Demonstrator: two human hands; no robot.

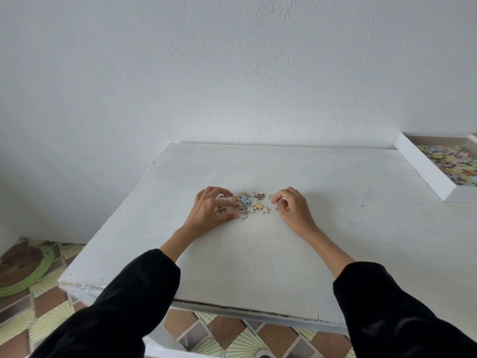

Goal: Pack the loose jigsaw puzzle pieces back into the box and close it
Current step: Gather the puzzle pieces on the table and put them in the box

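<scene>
Your left hand [214, 208] lay on the tabletop [258, 254] with fingers spread, their tips touching the left side of a small cluster of loose puzzle pieces [251, 204] near the middle of the tabletop. Your right hand [290, 208] rested at the cluster's right side, fingers curled inward; whether it pinched a piece could not be told. The open white box [423, 171], already holding many pieces, sat at the far right corner of the tabletop.

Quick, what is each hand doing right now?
Left hand: open, fingers spread flat over the loose puzzle pieces on the table.
Right hand: fingers curled shut; whether it holds pieces cannot be told.
</scene>
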